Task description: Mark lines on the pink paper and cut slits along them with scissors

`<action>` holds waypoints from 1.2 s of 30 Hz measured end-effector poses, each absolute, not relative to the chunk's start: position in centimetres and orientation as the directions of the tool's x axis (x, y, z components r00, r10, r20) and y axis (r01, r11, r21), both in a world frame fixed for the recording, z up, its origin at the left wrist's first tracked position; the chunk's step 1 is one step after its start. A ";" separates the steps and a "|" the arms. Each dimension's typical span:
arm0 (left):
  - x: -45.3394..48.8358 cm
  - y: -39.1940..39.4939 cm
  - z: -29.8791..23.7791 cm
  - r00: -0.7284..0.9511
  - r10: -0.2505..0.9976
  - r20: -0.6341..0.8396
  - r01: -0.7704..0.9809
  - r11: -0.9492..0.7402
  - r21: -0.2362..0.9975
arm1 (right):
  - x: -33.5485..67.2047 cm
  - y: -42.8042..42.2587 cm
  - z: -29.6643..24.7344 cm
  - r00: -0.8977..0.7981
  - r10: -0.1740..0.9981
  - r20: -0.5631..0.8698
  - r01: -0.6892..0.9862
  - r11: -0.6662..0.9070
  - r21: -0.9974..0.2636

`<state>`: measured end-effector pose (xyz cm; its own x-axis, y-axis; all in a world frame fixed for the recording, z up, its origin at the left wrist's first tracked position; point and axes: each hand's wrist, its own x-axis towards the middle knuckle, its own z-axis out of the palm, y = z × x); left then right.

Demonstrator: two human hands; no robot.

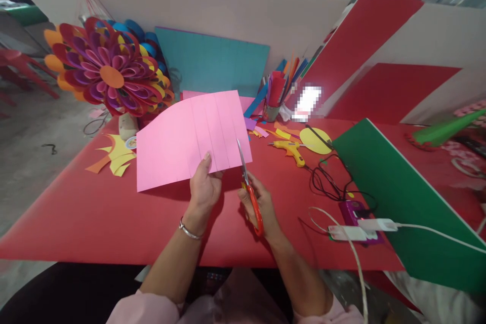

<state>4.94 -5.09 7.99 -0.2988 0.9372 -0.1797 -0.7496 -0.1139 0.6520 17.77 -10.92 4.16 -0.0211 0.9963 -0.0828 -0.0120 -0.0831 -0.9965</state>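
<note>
A sheet of pink paper (167, 147) with several parallel lines across it is held above the red tabletop. My left hand (205, 185) grips its near edge, thumb on top and fingers underneath. My right hand (261, 205) is wrapped round the handles of orange-handled scissors (255, 207). The scissor blades point away from me and meet the sheet near its right edge; part of the lower blade is hidden by the paper. Behind the sheet, more pink paper (248, 105) shows in part.
A large layered paper flower (112, 76) stands at the back left. Yellow and orange scraps (119, 154) lie at left. On the right are a yellow glue gun (290, 150), a purple power strip (351, 210) with cables, and a green board (406, 202). Blue-green board (216, 63) leans behind.
</note>
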 end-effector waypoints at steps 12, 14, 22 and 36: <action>4.7 -4.7 7.5 -0.314 0.924 -0.216 -0.737 -0.094 0.669 | 18.1 -10.8 3.6 -0.064 0.998 0.008 0.113 0.015 -0.993; 4.8 -4.8 7.5 -0.309 0.923 -0.228 -0.744 -0.086 0.663 | 18.1 -10.7 3.5 -0.059 0.995 0.079 0.157 0.088 -0.984; 5.2 -5.0 7.5 -0.334 0.893 -0.303 -0.728 -0.040 0.685 | 18.4 -10.6 3.3 -0.128 0.989 0.075 0.149 0.094 -0.984; 5.3 -5.3 6.8 -0.220 0.966 -0.136 -0.679 -0.051 0.732 | 18.5 -10.5 2.0 -0.165 0.986 -0.031 -0.064 -0.042 -0.997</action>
